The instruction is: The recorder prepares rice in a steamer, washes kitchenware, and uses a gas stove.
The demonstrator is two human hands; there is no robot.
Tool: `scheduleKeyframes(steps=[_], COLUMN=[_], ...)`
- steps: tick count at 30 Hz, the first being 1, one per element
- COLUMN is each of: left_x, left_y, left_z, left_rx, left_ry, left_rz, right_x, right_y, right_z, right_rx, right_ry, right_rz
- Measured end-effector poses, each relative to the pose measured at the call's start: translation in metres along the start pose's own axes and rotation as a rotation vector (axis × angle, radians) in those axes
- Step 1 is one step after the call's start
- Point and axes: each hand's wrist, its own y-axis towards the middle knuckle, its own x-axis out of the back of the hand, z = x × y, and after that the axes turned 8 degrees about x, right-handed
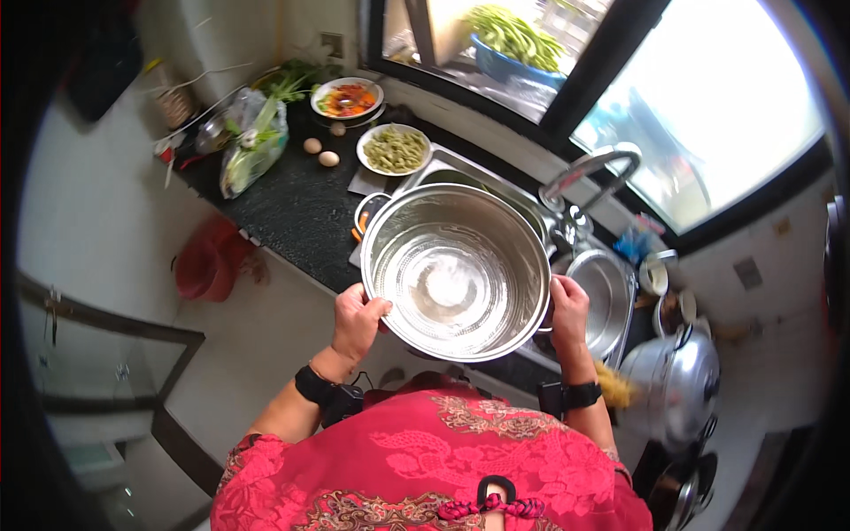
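A large stainless steel pot (458, 272) is held up before me, tilted so that its shiny inside shows; nothing but glare is seen in it. My left hand (356, 320) grips its lower left rim, thumb over the edge. On the right side, my right hand (568, 310) holds it near the rim, the fingers partly hidden. Behind the pot lies a steel sink (458, 158), mostly covered by it, with a curved faucet (617, 156). A metal colander or basin (601, 299) rests at the sink's right part. Beyond the pot stands a plate of cut green beans (395, 149).
The dark counter (285, 206) bears eggs (329, 158), a plate of chopped vegetables (346, 99) and bagged greens (255, 149). To the right stands a large lidded aluminium pot (671, 388). A red bucket or bag (211, 259) is on the floor at left. A window frame (554, 123) edges the counter's back.
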Motion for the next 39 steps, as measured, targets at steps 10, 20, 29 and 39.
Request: scheduleKeyframes(steps=[10,20,29,39], left_x=[0.009,-0.051,-0.151,-0.288], left_y=[0.010,-0.042,-0.161,-0.343], left_z=[-0.023,-0.031,0.016,0.118], left_rx=[-0.025,-0.040,0.011,0.114], left_ry=[0.062,0.154,0.263,0.319], left_rz=[0.266,0.591,1.013,1.519], right_x=[0.010,0.074,0.154,0.228], right_y=[-0.079,-0.206,-0.396,-0.625], right_z=[0.039,0.050,0.067,0.078], right_rx=[-0.055,0.070,0.117,-0.022], right_ry=[0.230,0.012,-0.272,-0.494], right_rz=[-0.280,-0.599,-1.074,-1.566])
